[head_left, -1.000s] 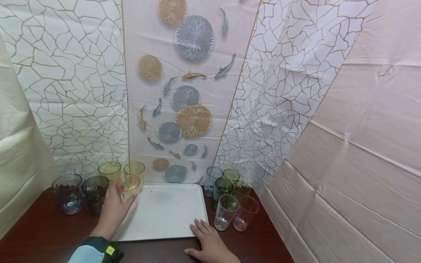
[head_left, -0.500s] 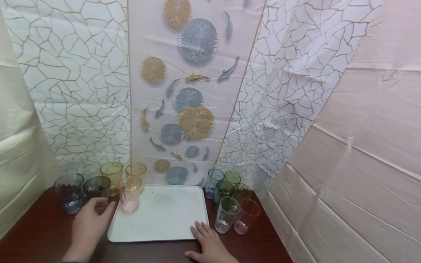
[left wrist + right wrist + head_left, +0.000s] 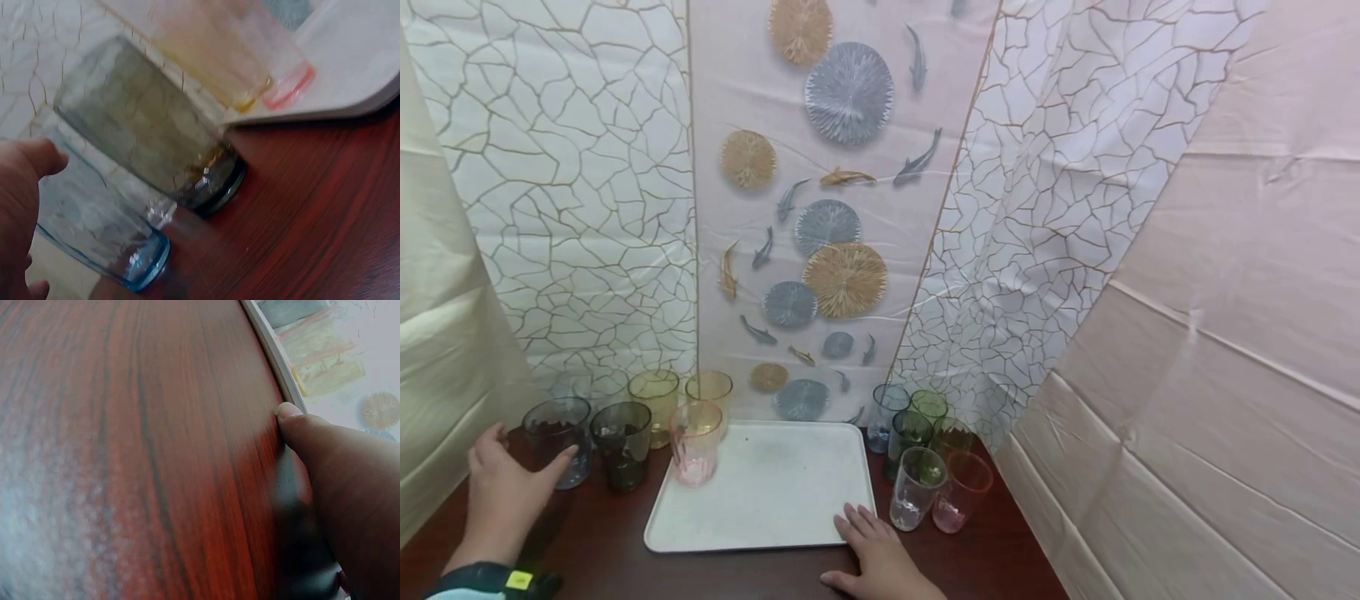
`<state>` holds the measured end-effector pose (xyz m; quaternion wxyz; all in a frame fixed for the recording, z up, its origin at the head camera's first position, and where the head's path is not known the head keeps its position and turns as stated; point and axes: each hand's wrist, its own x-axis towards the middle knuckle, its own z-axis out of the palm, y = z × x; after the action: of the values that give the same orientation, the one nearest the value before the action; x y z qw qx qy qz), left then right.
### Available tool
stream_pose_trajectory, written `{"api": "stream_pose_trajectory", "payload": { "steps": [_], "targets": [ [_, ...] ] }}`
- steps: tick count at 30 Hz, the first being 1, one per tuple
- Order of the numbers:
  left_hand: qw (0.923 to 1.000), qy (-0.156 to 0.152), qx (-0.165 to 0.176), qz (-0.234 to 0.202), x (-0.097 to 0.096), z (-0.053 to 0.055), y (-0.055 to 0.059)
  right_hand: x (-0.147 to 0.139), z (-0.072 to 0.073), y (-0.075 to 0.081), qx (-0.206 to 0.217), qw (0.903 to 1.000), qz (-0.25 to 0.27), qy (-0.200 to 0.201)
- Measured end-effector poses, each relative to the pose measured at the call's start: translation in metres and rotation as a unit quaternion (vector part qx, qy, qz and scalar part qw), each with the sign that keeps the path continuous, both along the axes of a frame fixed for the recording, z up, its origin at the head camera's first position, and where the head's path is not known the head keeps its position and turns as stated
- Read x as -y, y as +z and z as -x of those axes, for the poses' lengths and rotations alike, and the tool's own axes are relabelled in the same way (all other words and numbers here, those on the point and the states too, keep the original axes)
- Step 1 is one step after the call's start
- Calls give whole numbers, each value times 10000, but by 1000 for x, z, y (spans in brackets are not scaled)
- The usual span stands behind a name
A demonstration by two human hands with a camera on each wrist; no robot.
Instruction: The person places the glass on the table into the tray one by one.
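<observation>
My left hand [image 3: 507,493] reaches beside a blue drinking glass [image 3: 574,467] at the far left, with thumb and fingers spread about it. In the left wrist view the thumb [image 3: 47,156] overlaps the side of this glass near its upper part. A dark grey glass [image 3: 622,458] stands just to its right. On the left part of the white tray [image 3: 775,492] a pink glass [image 3: 696,460] is upright. My right hand [image 3: 883,554] rests on the tray's front right corner with its fingers extended; its thumb [image 3: 290,412] lies at the tray's front edge.
Behind the grey glass stand a yellow glass [image 3: 658,408], a clear glass [image 3: 602,387] and an amber glass [image 3: 711,387]. Several more glasses crowd the tray's right side, among them a clear one [image 3: 910,500] and a red-pink one [image 3: 955,512]. Patterned cloth [image 3: 850,208] closes off the back.
My left hand has let go of the pink glass, now standing on the tray, and has moved left past the grey glass to the blue one. The right hand has stayed in place.
</observation>
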<state>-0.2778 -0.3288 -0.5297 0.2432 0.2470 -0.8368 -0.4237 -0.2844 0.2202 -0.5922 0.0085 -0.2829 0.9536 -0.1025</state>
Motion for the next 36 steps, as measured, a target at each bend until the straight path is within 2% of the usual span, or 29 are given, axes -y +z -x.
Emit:
{"api": "stream_pose_trajectory", "payload": {
  "steps": [3,7,10,14,19,23,26,29,32,36],
  "targets": [
    [9992,-312,236,-75,7,11,-5,0,0,-1,-97,9999,-13,42],
    [9985,-535,120,6,10,21,-11,0,0,-2,-155,9999,-7,72],
    [9987,-497,-17,150,9,23,-16,0,-1,-3,-120,9999,-4,93],
    [9992,-303,-105,231,5,19,-19,1,-2,-4,-44,9999,-8,95],
    [9999,-135,57,63,2,6,-9,2,-3,-1,-51,9999,35,88],
    [9994,264,197,-124,-4,-9,5,2,-4,4,-91,9999,100,106],
    [9983,534,82,-237,-12,-24,14,2,-5,5,-90,9998,125,151],
    [9985,399,-158,-325,-24,-37,23,2,-6,7,-50,9998,151,123],
    [9983,59,-398,-413,-39,-44,28,1,-6,8,-17,9999,150,63],
    [9964,-446,-616,-373,-65,-47,25,2,-5,7,-55,9999,131,51]
  ]
}}
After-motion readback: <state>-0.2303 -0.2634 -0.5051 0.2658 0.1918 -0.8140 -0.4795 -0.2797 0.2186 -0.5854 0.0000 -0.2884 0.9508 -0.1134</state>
